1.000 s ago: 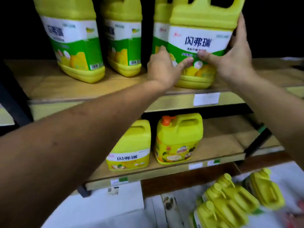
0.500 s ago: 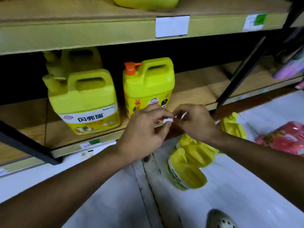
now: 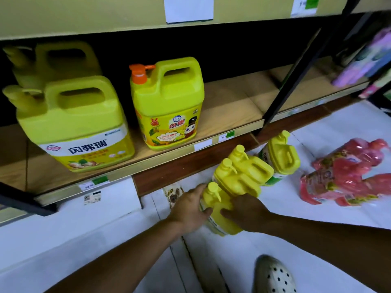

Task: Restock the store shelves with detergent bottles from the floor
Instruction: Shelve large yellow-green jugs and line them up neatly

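Several yellow detergent bottles stand on the white floor below the shelf. Both hands clasp the nearest bottle (image 3: 219, 212): my left hand (image 3: 190, 210) on its left side, my right hand (image 3: 246, 212) on its right side and handle. Two more floor bottles (image 3: 243, 174) stand just behind it, and another (image 3: 282, 157) further right. On the low wooden shelf (image 3: 224, 115) stand a yellow jug with a white label (image 3: 78, 123), another jug (image 3: 57, 60) behind it, and an orange-capped yellow jug (image 3: 167, 102).
A pink wrapped pack of bottles (image 3: 347, 172) lies on the floor at right. A black shelf post (image 3: 296, 79) slants down right of the jugs. The upper shelf edge (image 3: 105, 15) carries price tags. My perforated shoe (image 3: 275, 275) is at the bottom.
A second ago both hands held a bottle on the upper shelf. They then came together in front of the low shelf, and now both have dropped to the floor and clasp the nearest bottle.
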`<state>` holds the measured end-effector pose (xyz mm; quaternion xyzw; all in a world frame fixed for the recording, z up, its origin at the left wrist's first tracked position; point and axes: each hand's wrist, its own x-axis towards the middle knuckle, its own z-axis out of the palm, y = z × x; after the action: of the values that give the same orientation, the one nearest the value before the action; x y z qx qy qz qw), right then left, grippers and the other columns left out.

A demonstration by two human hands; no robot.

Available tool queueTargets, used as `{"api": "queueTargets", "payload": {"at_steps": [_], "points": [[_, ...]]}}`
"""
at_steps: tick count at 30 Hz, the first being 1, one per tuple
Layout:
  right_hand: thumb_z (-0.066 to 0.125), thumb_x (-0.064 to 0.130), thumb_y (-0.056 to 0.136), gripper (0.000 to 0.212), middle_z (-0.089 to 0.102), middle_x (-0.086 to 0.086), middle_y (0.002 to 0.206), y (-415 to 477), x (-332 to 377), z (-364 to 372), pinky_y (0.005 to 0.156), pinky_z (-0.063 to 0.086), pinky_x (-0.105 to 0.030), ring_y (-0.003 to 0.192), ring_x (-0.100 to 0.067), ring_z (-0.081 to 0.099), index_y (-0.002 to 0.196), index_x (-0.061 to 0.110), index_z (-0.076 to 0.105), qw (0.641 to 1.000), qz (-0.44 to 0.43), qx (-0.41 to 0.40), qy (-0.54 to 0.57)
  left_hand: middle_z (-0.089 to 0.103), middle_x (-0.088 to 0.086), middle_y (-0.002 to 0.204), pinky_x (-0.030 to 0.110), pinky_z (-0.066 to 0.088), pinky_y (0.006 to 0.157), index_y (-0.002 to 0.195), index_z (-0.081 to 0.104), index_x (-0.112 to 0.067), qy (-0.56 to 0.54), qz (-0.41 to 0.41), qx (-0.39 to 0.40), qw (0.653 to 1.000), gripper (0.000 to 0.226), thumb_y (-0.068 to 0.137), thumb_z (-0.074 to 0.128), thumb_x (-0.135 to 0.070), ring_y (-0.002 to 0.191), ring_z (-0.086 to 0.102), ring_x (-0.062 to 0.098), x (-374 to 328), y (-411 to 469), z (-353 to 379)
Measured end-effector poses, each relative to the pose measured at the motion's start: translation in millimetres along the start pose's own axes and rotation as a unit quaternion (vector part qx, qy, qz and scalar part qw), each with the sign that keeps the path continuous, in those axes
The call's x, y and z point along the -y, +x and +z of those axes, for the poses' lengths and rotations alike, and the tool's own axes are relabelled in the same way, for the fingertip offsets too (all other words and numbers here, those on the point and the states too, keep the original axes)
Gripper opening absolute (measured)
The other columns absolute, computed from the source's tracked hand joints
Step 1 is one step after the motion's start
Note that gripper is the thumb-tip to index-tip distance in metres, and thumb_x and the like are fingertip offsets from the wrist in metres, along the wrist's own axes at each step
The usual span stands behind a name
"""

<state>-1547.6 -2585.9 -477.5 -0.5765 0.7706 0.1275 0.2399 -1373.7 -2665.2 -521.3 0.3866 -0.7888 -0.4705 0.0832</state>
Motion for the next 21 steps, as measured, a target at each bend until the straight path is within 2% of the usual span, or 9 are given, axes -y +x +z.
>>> {"api": "queueTargets", "payload": {"at_steps": [2,4,6,8,10,13,17,19,21], "points": [[0.051,0.050,0.098,0.046,0.066,-0.016,0.120,0.7,4.3,-7.1,0.090,0.045,-0.036,0.115,-0.030,0.059,0.107,0.006,0.064,0.999,-0.012,-0.017,0.048,0.059,0.002,0.138,0.035,0.047,0.103,0.155,0.032,-0.027,-0.004,-0.016,0.001,1.000,0.084,0.085,0.078,-0.032,0.127,0.055,0.023,6.6,-1.5,1.5],[0.058,0.046,0.094,0.039,0.068,-0.015,0.111,-0.2,15.3,-20.0,0.084,0.047,-0.034,0.107,-0.030,0.061,0.099,0.008,0.067,0.994,-0.026,-0.035,0.096,0.056,-0.001,0.139,0.034,0.046,0.104,0.154,0.032,-0.028,-0.015,-0.035,-0.009,0.999,0.090,0.080,0.082,-0.035,0.126,0.054,0.022,11.7,-2.9,-5.6],[0.066,0.045,0.086,0.032,0.068,-0.010,0.088,-5.2,31.2,-39.1,0.069,0.043,-0.031,0.090,-0.026,0.063,0.078,0.014,0.065,0.989,-0.046,-0.056,0.127,0.059,-0.009,0.132,0.026,0.047,0.099,0.143,0.046,-0.030,-0.036,-0.033,-0.014,0.999,0.083,0.072,0.089,-0.037,0.121,0.056,0.013,15.2,-6.1,-21.3],[0.069,0.049,0.070,0.035,0.058,-0.003,0.062,-15.2,47.7,-66.1,0.057,0.035,-0.030,0.071,-0.021,0.058,0.059,0.017,0.060,0.984,-0.058,-0.077,0.152,0.063,-0.026,0.113,0.003,0.042,0.083,0.120,0.055,-0.040,-0.075,-0.026,0.000,0.997,0.070,0.063,0.095,-0.036,0.106,0.057,-0.009,11.7,-15.5,-41.7],[0.063,0.051,0.054,0.033,0.045,-0.005,0.050,-28.2,65.3,-98.0,0.049,0.031,-0.032,0.057,-0.017,0.051,0.054,0.018,0.059,0.979,-0.083,-0.089,0.166,0.068,-0.034,0.104,-0.003,0.040,0.079,0.109,0.059,-0.042,-0.125,-0.009,0.017,0.992,0.064,0.060,0.098,-0.026,0.100,0.058,-0.021,7.0,-27.5,-61.9],[0.062,0.047,0.047,0.034,0.037,-0.001,0.051,-47.7,92.1,-147.8,0.048,0.037,-0.035,0.050,-0.011,0.041,0.060,0.016,0.063,0.968,-0.138,-0.089,0.192,0.074,-0.025,0.107,0.010,0.049,0.087,0.105,0.070,-0.035,-0.189,0.024,0.011,0.982,0.062,0.058,0.096,-0.004,0.103,0.066,-0.008,-6.4,-46.1,-98.2],[0.068,0.039,0.046,0.040,0.048,-0.002,0.055,-79.5,128.6,-215.2,0.054,0.048,-0.044,0.056,-0.013,0.048,0.067,0.004,0.068,0.933,-0.208,-0.121,0.267,0.074,-0.004,0.118,0.035,0.055,0.097,0.122,0.066,-0.016,-0.205,0.089,-0.096,0.970,0.081,0.049,0.100,-0.012,0.116,0.068,0.015,-43.5,-77.0,-168.0],[0.074,0.032,0.047,0.032,0.051,-0.003,0.055,-94.9,146.1,-249.2,0.051,0.042,-0.040,0.054,-0.013,0.049,0.063,0.006,0.068,0.897,-0.238,-0.146,0.343,0.077,-0.008,0.111,0.031,0.057,0.090,0.115,0.069,-0.022,-0.183,0.111,-0.174,0.961,0.079,0.043,0.102,-0.025,0.108,0.071,0.012,-67.7,-99.0,-207.0],[0.080,0.024,0.049,0.019,0.058,-0.002,0.058,-102.9,163.9,-281.1,0.056,0.041,-0.032,0.057,-0.013,0.054,0.062,0.014,0.070,0.831,-0.284,-0.166,0.448,0.078,-0.014,0.099,0.021,0.058,0.075,0.102,0.071,-0.033,-0.156,0.118,-0.253,0.947,0.073,0.036,0.100,-0.041,0.095,0.074,0.005,-90.6,-123.7,-245.1]]}}
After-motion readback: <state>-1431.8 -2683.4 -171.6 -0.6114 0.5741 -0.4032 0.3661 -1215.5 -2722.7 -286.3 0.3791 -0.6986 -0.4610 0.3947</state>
